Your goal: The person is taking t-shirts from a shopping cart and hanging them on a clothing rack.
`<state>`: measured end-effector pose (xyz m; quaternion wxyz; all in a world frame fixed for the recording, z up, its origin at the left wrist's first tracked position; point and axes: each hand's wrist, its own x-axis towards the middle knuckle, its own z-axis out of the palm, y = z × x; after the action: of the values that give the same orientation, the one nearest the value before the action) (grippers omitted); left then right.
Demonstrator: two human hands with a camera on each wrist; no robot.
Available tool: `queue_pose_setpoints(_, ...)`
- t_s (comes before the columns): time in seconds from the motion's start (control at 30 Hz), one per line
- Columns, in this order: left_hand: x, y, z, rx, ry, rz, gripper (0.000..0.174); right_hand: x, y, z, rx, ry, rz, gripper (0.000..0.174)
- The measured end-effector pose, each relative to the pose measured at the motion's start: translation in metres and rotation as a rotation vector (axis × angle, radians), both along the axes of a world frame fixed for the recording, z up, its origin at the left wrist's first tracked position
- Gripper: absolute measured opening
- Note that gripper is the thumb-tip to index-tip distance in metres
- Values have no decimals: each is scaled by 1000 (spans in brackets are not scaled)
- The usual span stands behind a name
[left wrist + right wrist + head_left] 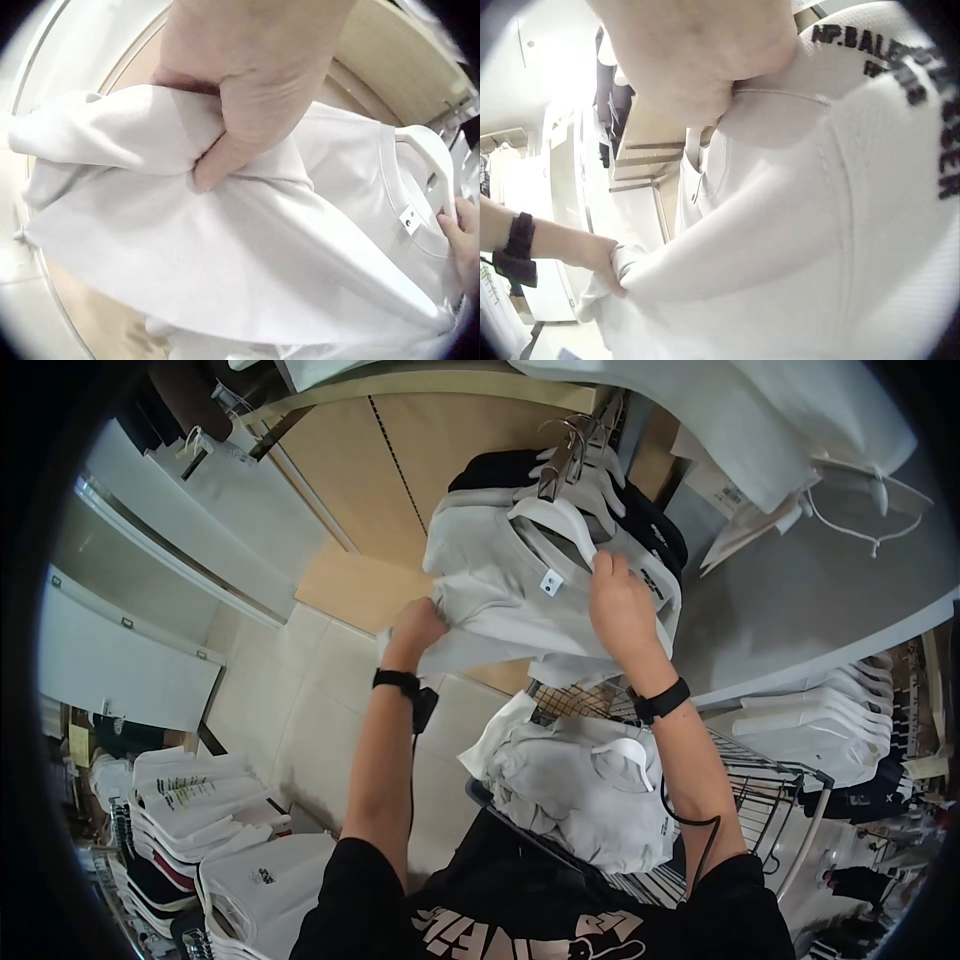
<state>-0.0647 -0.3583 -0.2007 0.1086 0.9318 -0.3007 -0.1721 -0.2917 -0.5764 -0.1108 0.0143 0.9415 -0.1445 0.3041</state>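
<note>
A light grey shirt [500, 580] with a small white neck tag hangs on a white hanger [560, 518] at the front of a rack of shirts. The left hand [418, 625] pinches a bunched fold of its fabric at the left side; in the left wrist view the thumb of that hand [247, 82] presses into the cloth. At the shirt's right shoulder the right hand [625, 605] grips the fabric and the hanger's end. Black lettering shows near the right hand [705, 60] in the right wrist view, where its fingertips are hidden.
Below the hands stands a wire cart [770, 790] holding crumpled grey shirts [570, 790] and a white hanger. Folded-over shirts hang at lower left [180, 790] and at right [820, 720]. A curved grey panel [800, 590] is on the right; a tiled floor [310, 710] lies left.
</note>
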Motion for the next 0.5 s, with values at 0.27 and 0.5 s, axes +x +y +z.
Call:
queue_pose_setpoints(0.27, -1, -70, -143, -527, 83, 312, 46, 6, -30, -18, 42, -7, -13, 34)
queue_pose_setpoints(0.5, -41, -98, -115, -363, 294, 297, 54, 5, -32, -16, 168, -81, 26, 31)
